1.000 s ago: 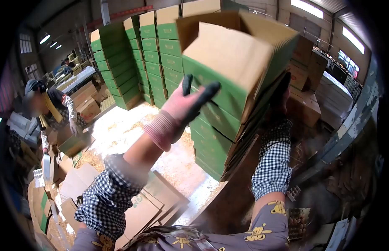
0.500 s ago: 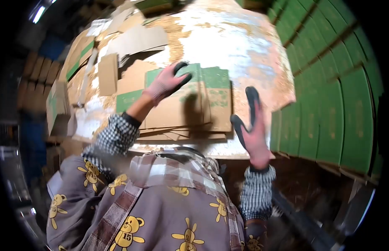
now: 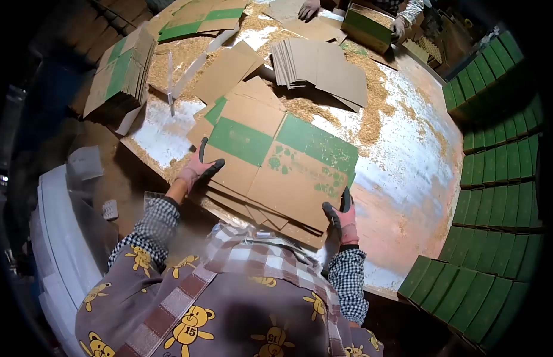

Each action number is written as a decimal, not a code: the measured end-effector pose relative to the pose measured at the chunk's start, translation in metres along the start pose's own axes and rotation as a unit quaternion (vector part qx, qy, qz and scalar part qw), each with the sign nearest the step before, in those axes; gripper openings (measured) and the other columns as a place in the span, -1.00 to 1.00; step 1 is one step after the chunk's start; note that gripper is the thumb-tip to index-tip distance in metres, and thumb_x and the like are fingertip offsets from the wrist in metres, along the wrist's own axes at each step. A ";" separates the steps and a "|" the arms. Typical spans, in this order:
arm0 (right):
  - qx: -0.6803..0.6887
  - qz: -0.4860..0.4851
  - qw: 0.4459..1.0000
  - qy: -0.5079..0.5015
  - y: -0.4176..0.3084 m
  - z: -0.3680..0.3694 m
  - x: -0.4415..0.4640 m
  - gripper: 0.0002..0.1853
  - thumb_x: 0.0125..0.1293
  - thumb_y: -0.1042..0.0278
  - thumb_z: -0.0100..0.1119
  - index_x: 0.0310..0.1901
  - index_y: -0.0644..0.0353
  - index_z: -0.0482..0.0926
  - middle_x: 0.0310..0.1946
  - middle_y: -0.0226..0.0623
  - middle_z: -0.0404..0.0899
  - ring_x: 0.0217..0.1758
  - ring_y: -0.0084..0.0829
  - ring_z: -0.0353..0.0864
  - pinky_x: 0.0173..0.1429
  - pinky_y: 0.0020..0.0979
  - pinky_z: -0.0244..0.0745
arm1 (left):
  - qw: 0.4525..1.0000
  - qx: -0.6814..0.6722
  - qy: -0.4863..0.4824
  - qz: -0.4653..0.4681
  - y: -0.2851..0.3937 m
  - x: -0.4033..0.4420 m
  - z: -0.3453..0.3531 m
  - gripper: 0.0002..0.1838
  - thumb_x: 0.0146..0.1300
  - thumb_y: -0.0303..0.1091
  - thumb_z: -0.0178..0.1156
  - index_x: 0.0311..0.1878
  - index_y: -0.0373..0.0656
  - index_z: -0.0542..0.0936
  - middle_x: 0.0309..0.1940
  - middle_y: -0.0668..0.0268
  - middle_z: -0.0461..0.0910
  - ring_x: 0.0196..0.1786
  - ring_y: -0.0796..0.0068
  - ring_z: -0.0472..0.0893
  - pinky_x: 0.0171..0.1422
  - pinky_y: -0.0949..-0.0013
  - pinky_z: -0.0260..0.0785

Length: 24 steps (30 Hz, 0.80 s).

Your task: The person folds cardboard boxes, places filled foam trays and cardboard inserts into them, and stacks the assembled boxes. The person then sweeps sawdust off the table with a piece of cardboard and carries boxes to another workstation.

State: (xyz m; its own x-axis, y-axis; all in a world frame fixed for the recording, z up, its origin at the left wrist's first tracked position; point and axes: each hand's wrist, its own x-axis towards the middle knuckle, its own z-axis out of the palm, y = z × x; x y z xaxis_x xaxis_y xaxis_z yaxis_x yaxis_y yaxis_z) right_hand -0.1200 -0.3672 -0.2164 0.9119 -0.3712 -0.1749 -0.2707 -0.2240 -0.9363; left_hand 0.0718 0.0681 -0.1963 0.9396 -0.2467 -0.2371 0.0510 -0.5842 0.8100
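A flattened cardboard box (image 3: 258, 169), brown with a green band and green print, lies tilted on top of a small pile of similar flat boxes in front of me. My left hand (image 3: 199, 168), in a pink glove with dark fingertips, grips its left edge, thumb on the top face. At the lower right corner my right hand (image 3: 343, 219), gloved alike, holds the edge, thumb on top and fingers along the side. The undersides of both grips are hidden.
Grey-brown cardboard sheets (image 3: 321, 68) lie beyond the pile, among wood shavings (image 3: 377, 113). A stack of folded boxes (image 3: 118, 74) stands left. Rows of green boxes (image 3: 490, 199) line the right. Across the table, another person's gloved hands (image 3: 399, 28) are near a green box (image 3: 367, 28).
Both hands have come down from above the pile onto the edges of the top flattened box, which now sits turned. My view has shifted, showing the other person's hands.
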 end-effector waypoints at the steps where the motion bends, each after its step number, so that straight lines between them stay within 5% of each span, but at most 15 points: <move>1: 0.149 0.060 0.987 -0.027 -0.004 0.005 -0.016 -0.13 -0.02 0.31 0.48 0.35 0.19 0.26 0.19 -0.19 0.44 0.25 -0.26 0.41 0.26 -0.29 0.40 | 0.999 -0.013 -0.015 0.039 -0.026 0.003 -0.005 0.16 -0.03 0.11 0.43 0.50 -0.16 -0.02 0.27 -0.12 0.33 0.33 0.06 0.36 0.37 0.24 0.24; 4: 0.208 0.183 0.961 0.015 -0.014 0.005 -0.070 -0.07 0.03 0.44 0.44 0.42 0.16 0.11 0.13 -0.23 0.48 0.15 -0.37 0.49 0.14 -0.39 0.49 | 0.942 0.326 -0.056 -0.057 0.024 -0.036 0.001 0.14 -0.10 0.32 0.31 0.50 0.01 0.05 0.09 -0.11 0.39 0.12 -0.08 0.42 0.29 0.03 0.23; 6: 0.182 0.233 0.953 0.067 -0.013 -0.004 -0.099 -0.04 0.04 0.53 0.43 0.43 0.19 0.02 0.09 -0.19 0.48 0.11 -0.39 0.52 0.11 -0.41 0.52 | 0.921 0.366 -0.112 -0.074 0.056 -0.037 0.012 0.13 -0.08 0.43 0.21 0.50 0.03 0.07 0.15 -0.10 0.35 0.19 -0.05 0.38 0.31 0.01 0.20; 9: -0.238 0.045 0.955 0.171 -0.029 -0.034 -0.135 -0.16 0.08 0.59 0.36 0.39 0.30 0.12 0.09 -0.20 0.50 0.06 -0.38 0.53 0.14 -0.41 0.47 | 0.897 0.377 -0.218 -0.082 0.085 -0.007 0.016 0.09 -0.06 0.44 0.18 0.48 0.02 0.13 0.20 -0.09 0.32 0.25 -0.07 0.34 0.32 0.00 0.19; 11: 0.125 0.148 0.967 0.164 -0.110 -0.039 -0.120 -0.29 0.18 0.49 0.24 0.36 0.32 0.19 0.12 -0.18 0.48 0.11 -0.35 0.50 0.20 -0.38 0.41 | 0.879 0.384 -0.274 -0.075 0.105 -0.003 0.008 0.07 -0.04 0.44 0.17 0.46 0.00 0.18 0.25 -0.09 0.29 0.29 -0.09 0.31 0.34 0.00 0.18; 12: 0.083 0.075 0.984 0.136 -0.160 -0.035 -0.110 -0.43 0.29 0.36 0.09 0.32 0.33 0.26 0.11 -0.17 0.49 0.12 -0.35 0.50 0.20 -0.36 0.39 | 0.847 0.472 -0.234 0.073 0.128 -0.007 -0.007 0.01 -0.05 0.36 0.25 0.41 -0.02 0.25 0.27 -0.11 0.28 0.30 -0.13 0.30 0.34 -0.04 0.18; 13: 0.217 0.080 0.965 0.123 -0.172 -0.043 -0.100 -0.48 0.32 0.30 0.00 0.29 0.33 0.31 0.09 -0.18 0.52 0.11 -0.33 0.52 0.19 -0.36 0.42 | 0.788 0.546 -0.179 0.220 0.148 -0.010 -0.018 -0.04 -0.06 0.27 0.34 0.37 -0.04 0.32 0.28 -0.12 0.26 0.32 -0.17 0.29 0.34 -0.07 0.19; 14: 0.283 0.082 0.951 0.092 -0.182 -0.050 -0.091 -0.48 0.36 0.26 -0.01 0.30 0.31 0.31 0.09 -0.17 0.52 0.11 -0.32 0.53 0.20 -0.36 0.43 | 0.785 0.549 -0.173 0.230 0.163 -0.010 -0.023 -0.04 -0.06 0.27 0.34 0.37 -0.04 0.32 0.28 -0.12 0.26 0.32 -0.17 0.29 0.34 -0.07 0.19; 16: 0.362 0.073 0.927 0.072 -0.173 -0.066 -0.079 -0.48 0.39 0.22 -0.02 0.31 0.29 0.31 0.09 -0.17 0.52 0.11 -0.30 0.53 0.21 -0.35 0.44 | 0.798 0.183 -0.282 0.501 0.188 -0.008 -0.033 -0.14 -0.10 0.16 0.41 0.27 -0.04 0.42 0.32 -0.09 0.24 0.32 -0.20 0.29 0.36 -0.07 0.17; 18: 0.436 0.070 0.897 0.000 -0.143 -0.093 -0.071 -0.41 0.43 0.04 -0.08 0.37 0.22 0.22 0.17 -0.13 0.45 0.22 -0.26 0.45 0.28 -0.28 0.38 | 0.737 0.287 -0.287 0.540 0.210 -0.014 -0.027 -0.32 -0.05 -0.03 0.38 0.20 0.02 0.48 0.13 0.04 0.40 0.13 0.03 0.48 0.15 0.09 0.37; 20: 0.594 0.016 0.790 -0.148 -0.134 -0.108 -0.060 -0.34 0.47 -0.13 -0.18 0.43 0.15 0.14 0.24 -0.09 0.38 0.35 -0.24 0.34 0.38 -0.22 0.28 | 0.708 0.349 -0.280 0.546 0.232 -0.024 -0.029 -0.37 -0.01 -0.06 0.34 0.19 0.06 0.49 0.00 0.08 0.48 0.00 0.10 0.57 0.04 0.14 0.43; 21: 0.568 0.004 0.823 0.013 -0.189 -0.078 -0.065 -0.34 0.47 -0.16 -0.22 0.42 0.13 0.15 0.19 -0.07 0.42 0.37 -0.25 0.30 0.41 -0.22 0.23 | 0.711 0.356 -0.306 0.524 0.254 -0.041 -0.042 -0.36 -0.05 -0.10 0.36 0.18 0.04 0.50 0.01 0.10 0.49 -0.01 0.16 0.58 -0.02 0.21 0.45; 22: 0.527 -0.046 0.848 0.029 -0.184 -0.074 -0.061 -0.34 0.47 -0.16 -0.19 0.39 0.17 0.18 0.18 -0.12 0.40 0.37 -0.24 0.27 0.45 -0.24 0.15 | 0.710 0.362 -0.335 0.502 0.272 -0.055 -0.053 -0.35 -0.09 -0.13 0.39 0.17 0.02 0.51 0.01 0.13 0.51 -0.03 0.21 0.60 -0.08 0.27 0.47; 23: 0.148 -0.047 0.970 0.185 -0.177 -0.066 -0.052 -0.37 0.44 -0.02 -0.01 0.39 0.19 0.16 0.23 -0.15 0.35 0.38 -0.24 0.25 0.46 -0.23 0.14 | 0.724 0.284 -0.389 0.493 0.278 -0.062 -0.067 -0.45 -0.08 -0.22 0.40 0.07 -0.03 0.58 -0.05 0.13 0.52 -0.07 0.19 0.60 -0.05 0.27 0.46; 24: 0.076 -0.062 0.977 0.188 -0.181 -0.053 -0.048 -0.35 0.37 0.12 0.13 0.38 0.19 0.17 0.24 -0.16 0.33 0.36 -0.26 0.26 0.44 -0.27 0.16 | 0.766 0.167 -0.441 0.437 0.272 -0.055 -0.073 -0.48 -0.08 -0.26 0.40 0.04 -0.07 0.61 -0.05 0.15 0.53 -0.10 0.21 0.60 -0.04 0.28 0.45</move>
State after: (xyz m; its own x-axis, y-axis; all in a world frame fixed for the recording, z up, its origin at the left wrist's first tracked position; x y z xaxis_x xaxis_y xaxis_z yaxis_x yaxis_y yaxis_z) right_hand -0.1308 -0.3569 -0.0225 0.7499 -0.6603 0.0409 -0.0895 -0.1625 -0.9826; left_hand 0.0589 -0.0209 0.0757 -0.0362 -0.9968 -0.0714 -0.6952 -0.0263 0.7184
